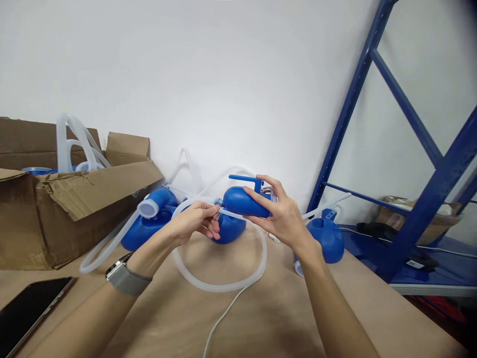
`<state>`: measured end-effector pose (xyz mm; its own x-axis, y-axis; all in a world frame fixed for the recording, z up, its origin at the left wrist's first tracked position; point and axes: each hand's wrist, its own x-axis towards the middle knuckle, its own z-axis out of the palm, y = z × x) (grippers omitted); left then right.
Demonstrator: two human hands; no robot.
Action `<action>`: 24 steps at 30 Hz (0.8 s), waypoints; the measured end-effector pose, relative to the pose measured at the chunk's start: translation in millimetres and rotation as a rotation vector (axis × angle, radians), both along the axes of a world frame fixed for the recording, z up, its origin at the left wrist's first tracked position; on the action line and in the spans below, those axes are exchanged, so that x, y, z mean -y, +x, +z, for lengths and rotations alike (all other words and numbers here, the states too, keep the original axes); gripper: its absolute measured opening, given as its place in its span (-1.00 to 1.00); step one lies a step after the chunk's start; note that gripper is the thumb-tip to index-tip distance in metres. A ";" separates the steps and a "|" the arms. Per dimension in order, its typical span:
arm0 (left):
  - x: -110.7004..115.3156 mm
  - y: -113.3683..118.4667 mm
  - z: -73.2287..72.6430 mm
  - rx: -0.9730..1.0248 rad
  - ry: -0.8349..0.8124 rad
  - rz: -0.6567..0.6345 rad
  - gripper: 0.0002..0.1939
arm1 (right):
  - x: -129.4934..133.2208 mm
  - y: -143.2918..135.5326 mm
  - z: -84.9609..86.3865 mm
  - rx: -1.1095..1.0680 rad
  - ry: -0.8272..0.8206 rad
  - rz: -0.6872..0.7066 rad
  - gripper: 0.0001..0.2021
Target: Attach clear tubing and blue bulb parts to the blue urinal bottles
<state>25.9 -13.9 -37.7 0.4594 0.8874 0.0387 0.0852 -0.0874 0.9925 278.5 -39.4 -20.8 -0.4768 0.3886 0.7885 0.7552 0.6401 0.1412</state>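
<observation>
My right hand [281, 214] is wrapped round a blue plastic urinal head [238, 200], a rounded piece with a flat handle on top and a narrow nozzle pointing left. Beside that nozzle, the fingers of my left hand [197, 221] are closed in a pinch on a translucent hose [223, 287]. The hose loops over the tabletop below both hands. Whether its end touches the nozzle is hidden by my fingertips. Behind my hands lies a blue bottle [229, 229], partly covered.
Another blue bottle [134, 233] with a white-rimmed head lies left; one more [328, 241] stands right. An open cardboard box [22, 219] holds hoses and blue parts. A tablet-like dark device [32, 308] lies front left. A white cable [219, 318] crosses the table. Blue shelving [341, 114] rises at right.
</observation>
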 end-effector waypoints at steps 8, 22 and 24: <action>-10.0 5.8 -13.7 0.040 0.080 0.012 -0.50 | -14.0 6.1 -4.2 -0.219 -0.195 0.025 -0.44; -22.3 -11.3 -16.7 0.022 -0.152 -0.076 -0.48 | -8.3 12.4 1.3 -0.234 -0.102 0.216 -0.60; -15.7 -22.5 -4.7 -0.162 -0.065 -0.093 -0.37 | -7.9 13.6 3.0 -0.306 -0.072 0.196 -0.61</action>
